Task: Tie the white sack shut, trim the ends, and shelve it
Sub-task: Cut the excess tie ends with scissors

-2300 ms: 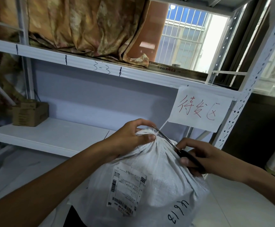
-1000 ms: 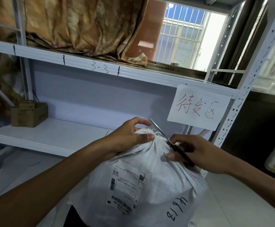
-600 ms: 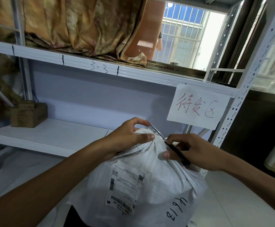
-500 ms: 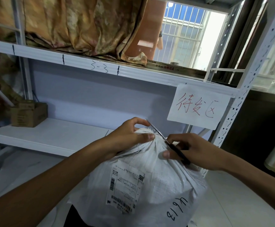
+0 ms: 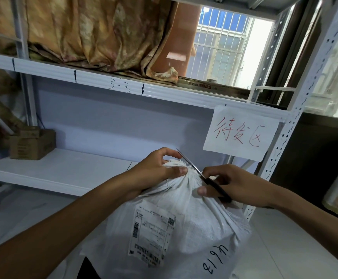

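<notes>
A white woven sack [image 5: 194, 228] with a shipping label [image 5: 152, 234] and black handwriting stands in front of me, its neck gathered at the top. My left hand [image 5: 156, 170] pinches the bunched neck [image 5: 176, 165] of the sack. My right hand [image 5: 230, 184] holds black-handled scissors [image 5: 202, 176], whose blades lie against the gathered top, pointing up and left. Whether a tie runs around the neck I cannot tell. The white metal shelf [image 5: 67, 170] lies behind the sack.
A small cardboard box [image 5: 32, 144] sits at the shelf's left end. A paper sign [image 5: 242, 133] with red writing hangs from the upper shelf [image 5: 123, 85], which carries folded patterned cloth [image 5: 95, 35]. A perforated upright [image 5: 289, 129] rises to the right.
My right hand has moved the scissors up and left along the sack's neck, and the blades have closed in on the gathered top. My left hand has kept its pinch.
</notes>
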